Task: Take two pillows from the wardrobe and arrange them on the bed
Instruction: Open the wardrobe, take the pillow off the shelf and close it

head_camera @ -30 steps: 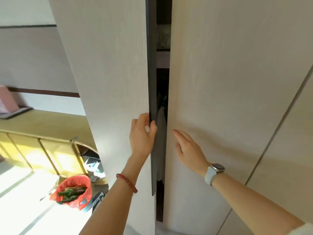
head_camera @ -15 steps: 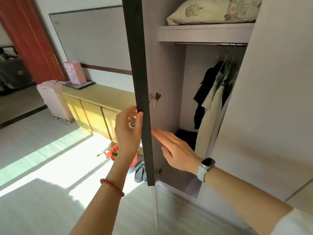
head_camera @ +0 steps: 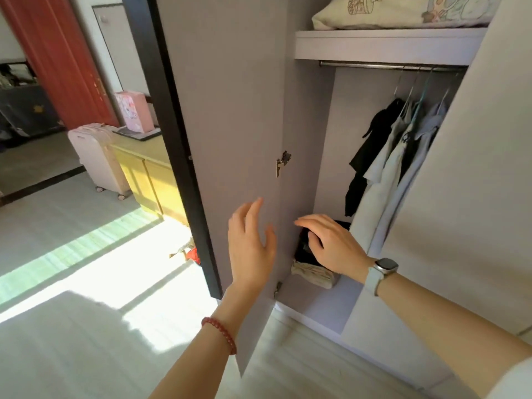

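The wardrobe stands with its left door (head_camera: 230, 110) swung wide. A cream pillow (head_camera: 397, 11) with cartoon prints lies on the top shelf (head_camera: 383, 43), at the upper right. My left hand (head_camera: 250, 246), with a red bead bracelet on the wrist, hovers open just in front of the door's inner face, holding nothing. My right hand (head_camera: 331, 246), a watch on its wrist, is open and spread in front of folded dark clothes on the wardrobe floor. The bed is out of view.
Shirts and a black garment (head_camera: 394, 159) hang from the rail. Folded clothes (head_camera: 313, 272) lie on the wardrobe floor. The right door (head_camera: 475, 168) is ajar. To the left are a pink suitcase (head_camera: 98, 156), a yellow cabinet (head_camera: 149, 174) and a red door (head_camera: 57, 59).
The left door swung from nearly closed to wide open. My left hand let go of its edge. My right hand moved off the right door and into the opening. The pillow came into view.
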Motion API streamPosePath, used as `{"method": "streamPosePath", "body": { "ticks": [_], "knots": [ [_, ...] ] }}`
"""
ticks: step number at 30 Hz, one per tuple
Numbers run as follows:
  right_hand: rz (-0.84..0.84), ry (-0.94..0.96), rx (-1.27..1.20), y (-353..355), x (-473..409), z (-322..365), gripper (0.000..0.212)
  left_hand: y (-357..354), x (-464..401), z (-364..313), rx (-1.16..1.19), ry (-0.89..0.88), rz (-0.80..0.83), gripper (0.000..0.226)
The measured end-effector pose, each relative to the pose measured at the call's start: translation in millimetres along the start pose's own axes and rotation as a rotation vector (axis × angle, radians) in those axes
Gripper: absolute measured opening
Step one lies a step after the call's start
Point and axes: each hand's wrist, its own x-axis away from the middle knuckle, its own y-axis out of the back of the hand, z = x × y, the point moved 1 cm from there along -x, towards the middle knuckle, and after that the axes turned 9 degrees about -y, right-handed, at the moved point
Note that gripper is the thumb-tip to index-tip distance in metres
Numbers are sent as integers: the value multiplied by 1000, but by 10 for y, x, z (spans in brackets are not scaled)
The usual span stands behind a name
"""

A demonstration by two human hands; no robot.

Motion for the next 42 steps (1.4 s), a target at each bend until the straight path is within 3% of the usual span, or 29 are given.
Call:
{"method": "streamPosePath", "body": {
  "ticks": [4,14,18,22,25,29,33,38,42],
  "knots": [
    [-64,-147,50,319,54,-395,31,-465,-222,-99,144,-15,159,40],
    [-449,-365,261,1718,-99,-1500,40,-1977,-1539,-1176,415,-266,256,37],
    [-558,-463,384,1995,-38,-1839,44,-2501,-1830,-1577,544,-297,369,48],
    [-570,-515,408,2015,51,-2059,46,-2816,-1905,-1749,757,-164,630,71],
    [-540,-545,388,1954,91,-2078,50,-2802,-1891,-1762,930,-98,737,72],
    [-541,-583,371,1831,170,-1870,52,-2623,-1832,-1723,1004,-99,742,61],
    [-619,-625,331,1627,326,-1490,52,-2240,-1589,-1674,1109,-221,765,58],
    [-738,-683,228,1391,678,-1017,48,-1844,-1160,-1669,1198,-311,906,60],
    [-808,-702,131,1425,1086,-714,45,-1630,-910,-1845,1247,-537,950,66]
  ]
}}
